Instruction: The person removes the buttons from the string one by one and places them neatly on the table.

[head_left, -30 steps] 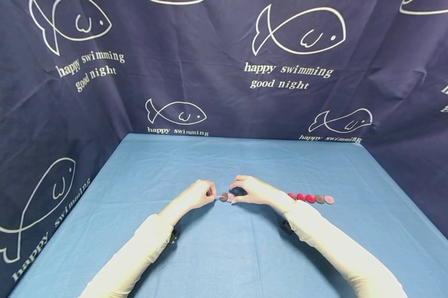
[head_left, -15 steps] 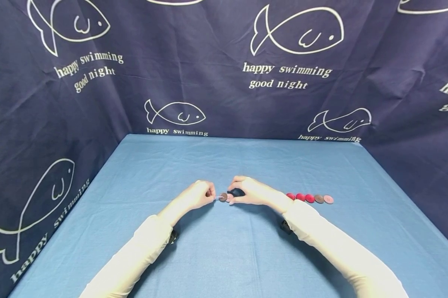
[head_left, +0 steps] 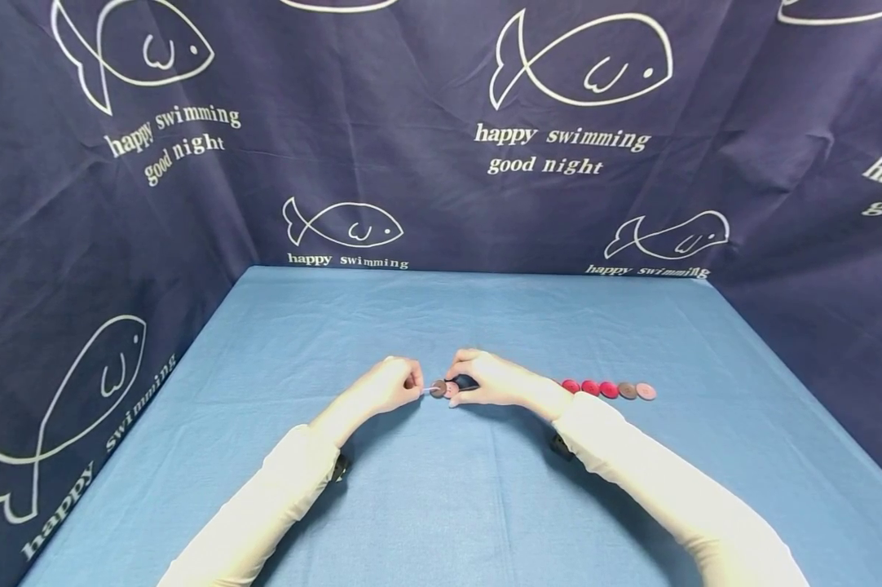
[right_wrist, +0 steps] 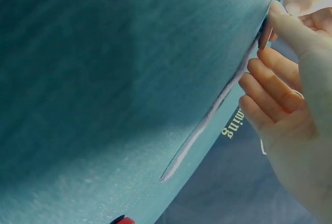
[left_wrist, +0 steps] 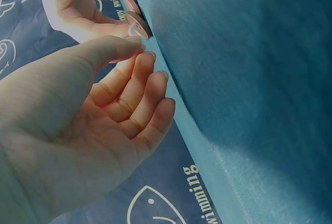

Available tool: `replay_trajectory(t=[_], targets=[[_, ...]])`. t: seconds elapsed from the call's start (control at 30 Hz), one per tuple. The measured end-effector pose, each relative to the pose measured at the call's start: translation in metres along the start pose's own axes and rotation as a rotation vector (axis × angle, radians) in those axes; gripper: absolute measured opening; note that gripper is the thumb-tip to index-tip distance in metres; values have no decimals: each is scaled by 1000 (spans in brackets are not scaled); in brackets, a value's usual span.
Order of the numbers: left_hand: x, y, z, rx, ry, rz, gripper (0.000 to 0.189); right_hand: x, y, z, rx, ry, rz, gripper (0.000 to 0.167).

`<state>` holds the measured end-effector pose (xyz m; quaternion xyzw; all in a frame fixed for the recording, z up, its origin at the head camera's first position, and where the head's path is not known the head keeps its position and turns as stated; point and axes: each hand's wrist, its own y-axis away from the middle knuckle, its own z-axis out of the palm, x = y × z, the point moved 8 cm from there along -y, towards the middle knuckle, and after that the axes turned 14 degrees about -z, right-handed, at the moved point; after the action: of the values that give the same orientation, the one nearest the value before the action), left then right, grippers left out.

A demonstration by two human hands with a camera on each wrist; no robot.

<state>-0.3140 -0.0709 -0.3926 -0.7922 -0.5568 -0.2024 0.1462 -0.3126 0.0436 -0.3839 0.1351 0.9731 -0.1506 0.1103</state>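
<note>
In the head view my left hand pinches a thin white cord between thumb and forefinger. The cord reaches onto a round brown button, and shows as a small loop at that button's face in the left wrist view. Overlapping the brown button is a pink button. My right hand holds the pink button at its edge between thumb and finger. Its other fingers are loosely bent. The length of pale cord trails over the cloth beneath the right hand.
To the right, past the right wrist, lies a row of several buttons: red ones, a brown one and a pink one. A blue cloth covers the table. Navy fish-print curtains hang around its back and sides.
My right hand has shifted slightly left, bringing the pink button with it closer against the brown one. The left hand keeps its pinch in nearly the same spot.
</note>
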Motion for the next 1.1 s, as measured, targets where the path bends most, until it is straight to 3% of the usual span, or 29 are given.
replay_trajectory(t=[0.43, 0.77, 1.1], targets=[[0, 1, 0, 8, -7, -4, 10, -6, -4, 2, 36, -36, -41, 21], [2, 1, -1, 11, -17, 3, 10, -3, -3, 3, 48, -51, 5, 18], [1, 2, -2, 24, -17, 6, 11, -4, -3, 3, 44, -49, -14, 15]])
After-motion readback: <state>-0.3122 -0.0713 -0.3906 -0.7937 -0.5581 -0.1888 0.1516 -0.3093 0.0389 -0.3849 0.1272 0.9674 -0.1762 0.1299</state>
